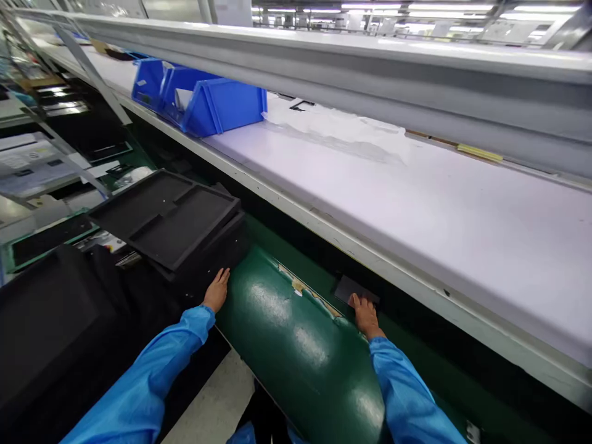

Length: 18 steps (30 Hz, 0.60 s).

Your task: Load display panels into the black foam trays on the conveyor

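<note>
My open left hand (pixel 216 291) rests against a stack of black foam trays (pixel 164 216). My right hand (pixel 365 316) touches a thin, dark rectangular pad (pixel 356 290) beside a rounded green ledge (pixel 296 345); I cannot tell whether it grips, so I keep my fingers steady.

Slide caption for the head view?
Left hand against stacked black foam trays, right hand on a dark flat sheet beside a worn green curved mat.
</note>
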Tool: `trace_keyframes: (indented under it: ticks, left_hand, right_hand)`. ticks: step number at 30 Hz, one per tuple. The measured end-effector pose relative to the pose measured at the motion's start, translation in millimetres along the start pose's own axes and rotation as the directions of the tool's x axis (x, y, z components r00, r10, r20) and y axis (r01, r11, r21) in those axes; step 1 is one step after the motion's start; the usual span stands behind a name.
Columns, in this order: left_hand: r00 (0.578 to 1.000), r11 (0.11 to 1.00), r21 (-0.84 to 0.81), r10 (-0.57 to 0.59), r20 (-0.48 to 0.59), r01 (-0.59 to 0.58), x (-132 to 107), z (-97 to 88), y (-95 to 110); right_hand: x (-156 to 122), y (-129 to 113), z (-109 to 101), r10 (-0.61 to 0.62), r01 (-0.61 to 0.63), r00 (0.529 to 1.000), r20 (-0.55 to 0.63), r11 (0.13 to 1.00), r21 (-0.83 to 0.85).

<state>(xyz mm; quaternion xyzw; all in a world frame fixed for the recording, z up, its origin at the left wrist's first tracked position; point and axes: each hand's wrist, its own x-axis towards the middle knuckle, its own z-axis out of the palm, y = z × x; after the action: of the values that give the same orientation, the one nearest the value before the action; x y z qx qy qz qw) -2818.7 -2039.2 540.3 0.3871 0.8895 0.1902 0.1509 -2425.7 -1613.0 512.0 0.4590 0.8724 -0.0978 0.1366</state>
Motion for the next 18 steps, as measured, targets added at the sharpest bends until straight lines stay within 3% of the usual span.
trace_keyframes:
  ticks: [2,5,9,12,15,17,18]
  left_hand:
    - [0.999,0.992,0.117,-0.040,0.022,0.038,-11.8,3.7,-4.2]
    - [0.994,0.956,0.278,-0.105,0.033,0.092,-29.6,7.4,-2.8]
    - [0.985,0.901,0.407,-0.173,0.018,0.151,-36.2,7.9,13.5]
    - [0.986,0.886,0.439,-0.166,0.007,0.146,-41.7,22.3,43.1]
    - [0.991,0.956,0.269,-0.130,0.023,0.119,-60.6,53.6,86.6]
    - [0.992,0.993,-0.020,-0.113,0.064,0.115,-79.2,76.4,120.4]
    - [0.989,0.972,-0.200,-0.109,0.096,0.127,-89.0,86.2,138.6]
  right_hand:
    - [0.8,4.7,3.7,-0.022,0.037,0.998,0.060,0.967,-0.253]
    - [2.5,10.5,4.4,-0.060,0.079,0.997,0.058,0.904,-0.419]
    - [-3.7,9.8,-7.8,-0.131,0.137,0.990,0.043,0.889,-0.437]
    - [-19.6,7.3,-30.9,-0.153,0.149,0.988,0.010,0.945,-0.290]
    - [-33.8,16.3,-61.9,-0.134,0.129,0.990,-0.046,0.988,-0.089]
    - [-42.6,28.8,-82.0,-0.080,0.077,0.994,-0.075,0.996,-0.038]
    - [-48.6,35.0,-90.6,-0.039,0.039,0.995,-0.090,0.999,0.003]
